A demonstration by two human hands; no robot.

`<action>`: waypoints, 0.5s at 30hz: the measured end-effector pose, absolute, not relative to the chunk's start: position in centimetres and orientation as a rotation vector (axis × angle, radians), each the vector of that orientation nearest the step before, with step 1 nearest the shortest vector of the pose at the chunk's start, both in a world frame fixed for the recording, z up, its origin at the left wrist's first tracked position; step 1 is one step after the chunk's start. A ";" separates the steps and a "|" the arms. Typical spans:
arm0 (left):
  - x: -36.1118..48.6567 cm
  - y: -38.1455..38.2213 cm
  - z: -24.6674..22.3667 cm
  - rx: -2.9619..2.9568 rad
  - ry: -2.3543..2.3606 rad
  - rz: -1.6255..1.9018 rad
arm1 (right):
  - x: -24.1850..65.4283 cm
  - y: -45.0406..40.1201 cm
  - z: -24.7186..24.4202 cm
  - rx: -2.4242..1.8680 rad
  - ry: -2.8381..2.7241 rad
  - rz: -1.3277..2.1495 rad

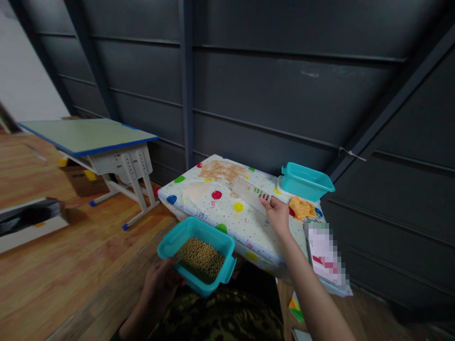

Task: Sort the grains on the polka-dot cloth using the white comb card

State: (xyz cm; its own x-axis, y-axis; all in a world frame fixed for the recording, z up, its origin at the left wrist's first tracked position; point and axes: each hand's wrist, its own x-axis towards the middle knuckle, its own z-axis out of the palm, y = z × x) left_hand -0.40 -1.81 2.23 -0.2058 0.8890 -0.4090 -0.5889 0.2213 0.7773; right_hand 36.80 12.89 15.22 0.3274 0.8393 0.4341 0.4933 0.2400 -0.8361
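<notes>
My left hand (164, 277) is closed on the near left rim of a teal plastic basin (227, 246). Round tan beans (201, 258) cover the bottom of that basin, which is held at the table's front edge. Out over the table, my right hand (275, 210) grips the near end of a long white plastic basket (249, 193) with slots in its side. Loose tan beans (222, 170) lie spread on the patterned tablecloth (227, 218) beyond the basket, and a few lie close beside it. The basket's inside cannot be made out clearly.
A second teal basin (307, 182) stands at the table's back right, near an orange cloth (302, 207). A partly blurred flat item (325, 253) lies along the right edge. Dark panelled wall (256, 94) rises behind. To the left stands a desk (88, 135).
</notes>
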 end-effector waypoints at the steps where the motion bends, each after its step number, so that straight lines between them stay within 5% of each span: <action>1: -0.5 -1.8 2.2 0.354 1.125 1.392 | 36.7 12.8 15.3 -1.403 -1.320 0.376; 15: -1.1 -1.6 1.4 0.347 1.108 1.324 | 36.5 11.9 15.6 -1.386 -1.374 0.458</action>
